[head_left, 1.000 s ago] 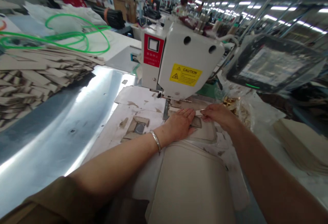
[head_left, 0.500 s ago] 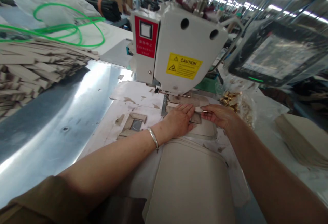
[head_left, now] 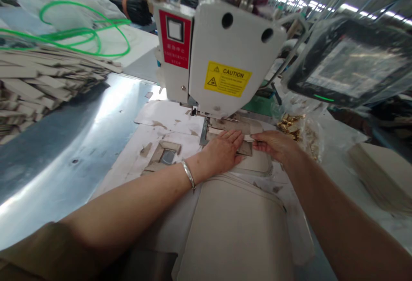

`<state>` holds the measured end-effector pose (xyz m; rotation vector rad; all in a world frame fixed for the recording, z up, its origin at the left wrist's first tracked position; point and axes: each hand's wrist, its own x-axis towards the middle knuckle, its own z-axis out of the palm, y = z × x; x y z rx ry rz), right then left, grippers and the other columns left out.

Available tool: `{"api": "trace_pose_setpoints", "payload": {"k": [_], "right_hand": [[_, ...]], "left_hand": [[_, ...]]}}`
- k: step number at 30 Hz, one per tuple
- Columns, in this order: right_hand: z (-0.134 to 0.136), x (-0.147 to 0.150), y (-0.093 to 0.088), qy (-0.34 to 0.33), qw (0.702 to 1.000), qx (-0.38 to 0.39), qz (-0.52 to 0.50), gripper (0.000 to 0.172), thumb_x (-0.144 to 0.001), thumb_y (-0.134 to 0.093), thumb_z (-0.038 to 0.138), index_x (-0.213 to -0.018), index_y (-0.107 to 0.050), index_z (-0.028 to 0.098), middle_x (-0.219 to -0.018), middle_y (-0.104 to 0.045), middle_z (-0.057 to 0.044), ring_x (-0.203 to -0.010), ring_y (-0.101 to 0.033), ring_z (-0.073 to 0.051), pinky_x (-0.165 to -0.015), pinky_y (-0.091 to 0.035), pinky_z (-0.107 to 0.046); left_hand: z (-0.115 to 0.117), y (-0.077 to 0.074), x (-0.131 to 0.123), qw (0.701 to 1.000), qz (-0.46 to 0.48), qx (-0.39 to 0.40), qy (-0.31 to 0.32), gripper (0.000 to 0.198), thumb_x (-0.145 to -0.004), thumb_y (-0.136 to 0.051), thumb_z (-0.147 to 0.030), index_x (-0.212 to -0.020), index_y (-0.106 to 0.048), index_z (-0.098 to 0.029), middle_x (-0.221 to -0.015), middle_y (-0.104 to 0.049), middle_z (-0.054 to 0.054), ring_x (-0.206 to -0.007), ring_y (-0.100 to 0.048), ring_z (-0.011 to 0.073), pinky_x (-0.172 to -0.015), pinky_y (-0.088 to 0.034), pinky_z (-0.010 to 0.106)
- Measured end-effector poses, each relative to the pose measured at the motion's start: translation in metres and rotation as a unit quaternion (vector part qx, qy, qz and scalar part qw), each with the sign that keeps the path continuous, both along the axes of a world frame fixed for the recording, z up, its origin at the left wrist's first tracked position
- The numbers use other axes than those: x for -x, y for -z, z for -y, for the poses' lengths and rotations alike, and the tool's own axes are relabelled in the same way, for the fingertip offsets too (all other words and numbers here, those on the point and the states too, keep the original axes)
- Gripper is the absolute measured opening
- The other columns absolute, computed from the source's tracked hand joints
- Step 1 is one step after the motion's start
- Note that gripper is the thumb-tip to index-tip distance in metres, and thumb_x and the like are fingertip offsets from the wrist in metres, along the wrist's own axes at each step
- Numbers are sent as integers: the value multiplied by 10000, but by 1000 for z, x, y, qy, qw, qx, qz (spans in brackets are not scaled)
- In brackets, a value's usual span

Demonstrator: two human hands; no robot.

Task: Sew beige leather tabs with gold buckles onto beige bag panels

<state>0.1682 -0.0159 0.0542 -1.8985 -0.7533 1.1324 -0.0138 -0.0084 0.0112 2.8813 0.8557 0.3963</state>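
My left hand lies flat, fingers stretched forward, pressing on a pale beige strip below the head of a sewing machine. The strip's right end is pinched between the thumb and fingers of my right hand. Beneath both hands is a beige panel with rounded corners, partly covered by a brownish template piece. A metal clamp edge shows left of my fingertips. Closer to me, a stack of large beige panels reaches down to the bottom of the view.
Many loose beige strips are heaped at left beside a shiny metal surface. A bag of gold-coloured metal parts sits to the right, under a plastic-wrapped control screen. More beige panels are stacked at far right.
The whole view has shifted slightly, moving the machine a little left and up. Both hands keep nearly the same place on the work.
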Motion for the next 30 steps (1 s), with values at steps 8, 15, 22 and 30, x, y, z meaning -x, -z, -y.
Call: {"api": "trace_pose_setpoints", "payload": {"k": [8,15,22,30], "right_hand": [[1,-7,12,-85,966,73,232,251,-812,-676,207,-627,-507,190,-442,-486,54,-390,-490,-92,-430,-463,-205],[7,-5,7,-82,976,80,186,161,-853,-625,221,-722,-538,185,-477,-539,58,-334,-437,-64,-409,-432,-197],[11,-11,21,-100,979,24,176,145,-875,-592,235,-752,-531,189,-494,-565,51,-320,-449,-69,-362,-374,-189],[7,-9,16,-86,988,75,108,155,-890,-560,184,-753,-490,198,-472,-537,67,-342,-508,-86,-415,-427,-199]], "left_hand": [[0,4,1,999,-10,-33,11,597,-995,-411,-453,-1442,-393,-57,-1521,-382,143,-1406,-350,268,-1163,-248,380],[7,-7,-16,997,-9,-64,38,501,-961,-496,-350,-1344,-480,-27,-1323,-566,160,-1213,-521,247,-1058,-371,325],[15,-23,25,993,-27,-47,-102,449,-901,-572,-482,-1095,-607,-79,-1071,-612,152,-1026,-573,285,-916,-461,386],[20,-20,34,986,-41,-70,-148,486,-895,-581,-468,-1138,-588,-46,-1129,-607,187,-1064,-549,303,-968,-430,414]]}}
